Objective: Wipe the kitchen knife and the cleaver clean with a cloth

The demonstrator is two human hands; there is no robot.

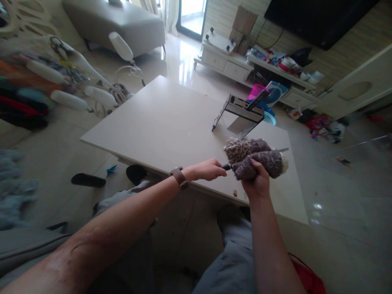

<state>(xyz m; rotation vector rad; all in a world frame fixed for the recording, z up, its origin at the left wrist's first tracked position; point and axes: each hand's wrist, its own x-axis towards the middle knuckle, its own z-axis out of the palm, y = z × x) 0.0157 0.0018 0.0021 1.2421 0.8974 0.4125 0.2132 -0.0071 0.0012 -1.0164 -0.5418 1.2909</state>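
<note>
Both hands work near each other, right of the frame's centre: the left hand (210,169) is closed on a dark handle (227,166), the right hand (259,179) wrapped round the lower of two fuzzy rolls (272,161). That grip probably steadies the rolls against the handle's push or pull; whether the two join, I cannot tell. They are held over the right part of the table (171,118), likely for easy reach. Just beyond, a metal stand (245,107) limits room toward the upper right. Past it show a pink basket (256,90) and a cabinet (225,67); a lamp (99,96) crowds the table's upper-left side.
</note>
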